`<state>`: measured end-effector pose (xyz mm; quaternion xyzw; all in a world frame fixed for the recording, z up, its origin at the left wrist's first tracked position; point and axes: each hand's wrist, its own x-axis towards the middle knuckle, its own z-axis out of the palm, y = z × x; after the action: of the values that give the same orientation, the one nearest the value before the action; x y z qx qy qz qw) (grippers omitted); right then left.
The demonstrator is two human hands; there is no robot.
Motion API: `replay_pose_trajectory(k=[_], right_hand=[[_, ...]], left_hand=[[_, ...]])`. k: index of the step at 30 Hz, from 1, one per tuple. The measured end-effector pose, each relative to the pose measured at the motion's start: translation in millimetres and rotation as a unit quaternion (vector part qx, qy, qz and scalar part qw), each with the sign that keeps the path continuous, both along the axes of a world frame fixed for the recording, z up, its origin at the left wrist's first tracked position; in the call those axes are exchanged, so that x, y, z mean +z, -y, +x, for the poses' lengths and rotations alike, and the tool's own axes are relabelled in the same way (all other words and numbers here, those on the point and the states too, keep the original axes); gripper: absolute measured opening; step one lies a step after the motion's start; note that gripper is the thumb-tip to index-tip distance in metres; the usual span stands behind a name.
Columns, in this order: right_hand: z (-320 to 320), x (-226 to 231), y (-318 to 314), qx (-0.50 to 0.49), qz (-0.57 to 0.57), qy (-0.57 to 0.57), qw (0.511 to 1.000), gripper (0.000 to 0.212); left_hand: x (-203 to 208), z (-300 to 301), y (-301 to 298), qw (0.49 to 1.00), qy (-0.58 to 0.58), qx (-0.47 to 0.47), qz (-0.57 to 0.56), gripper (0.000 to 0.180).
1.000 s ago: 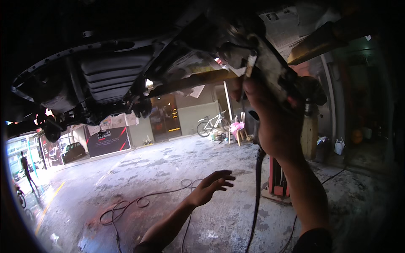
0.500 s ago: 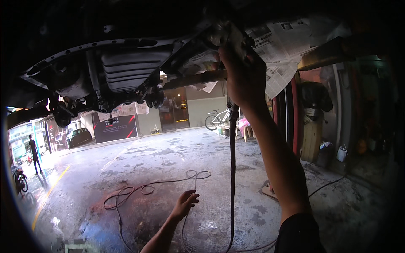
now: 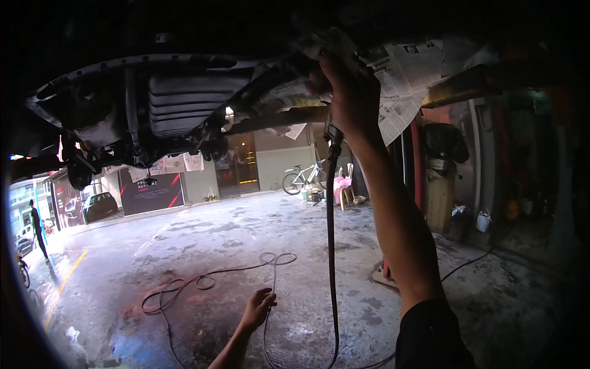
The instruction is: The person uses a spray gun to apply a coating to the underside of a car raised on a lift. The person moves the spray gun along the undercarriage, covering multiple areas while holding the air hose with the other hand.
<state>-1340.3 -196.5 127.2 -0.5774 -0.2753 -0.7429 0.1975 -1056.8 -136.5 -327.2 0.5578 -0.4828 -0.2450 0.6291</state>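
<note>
A: What's nearest?
B: L hand [image 3: 257, 309], low down; fingers apart & a bit bent, nothing seen in it; R hand [image 3: 355, 101] is up high; its grip looks closed round a dark tool [image 3: 333, 130], w/ a hose [image 3: 330, 215] hanging down.
A: Where's the tool?
B: Up by the car's underside [image 3: 190, 111], near some newspaper [image 3: 405, 77]; can't tell if it's touching, too dark.
A: Which step?
B: Prob. holding the tool up to the car; next move seems to call for a firm R hold & slack hose.
A: Far off?
B: Looped line [image 3: 233, 269] on the floor [image 3: 215, 240]; then a white bike [image 3: 302, 179] by the wall [image 3: 283, 150].
</note>
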Motion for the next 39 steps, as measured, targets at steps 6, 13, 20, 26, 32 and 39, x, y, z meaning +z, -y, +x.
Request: replay_pose_trajectory(k=[6, 13, 20, 26, 32, 39], right_hand=[[18.3, 5.2, 7.9, -0.032, 0.024, -0.019, 0.999, 0.026], [34.8, 27.2, 29.7, -0.306, -0.02, 0.077, 0.949, 0.027], [47.5, 43.9, 13.5, -0.247, -0.006, 0.04, 0.968, 0.027], [61.5, 41.3, -15.1, -0.059, 0.015, 0.027, 0.998, 0.025], [62.4, 42.3, -21.1, 0.026, 0.004, 0.002, 1.0, 0.027], [62.0, 37.0, -10.8, -0.063, -0.044, 0.021, 0.997, 0.026]], left_hand=[[-82.6, 16.9, 2.9, 0.997, -0.052, 0.033, 0.055, 0.059], [-136.5, 37.1, -5.7, 0.995, -0.051, 0.073, 0.04, 0.052], [-111.6, 30.0, -22.7, 0.985, 0.075, 0.153, 0.013, 0.054], [23.6, 22.9, -45.5, 0.97, 0.165, 0.125, -0.124, 0.046], [141.7, -13.9, -42.2, 0.955, 0.193, 0.006, -0.224, 0.052], [140.6, -67.4, -7.3, 0.974, 0.15, -0.117, -0.124, 0.073]])
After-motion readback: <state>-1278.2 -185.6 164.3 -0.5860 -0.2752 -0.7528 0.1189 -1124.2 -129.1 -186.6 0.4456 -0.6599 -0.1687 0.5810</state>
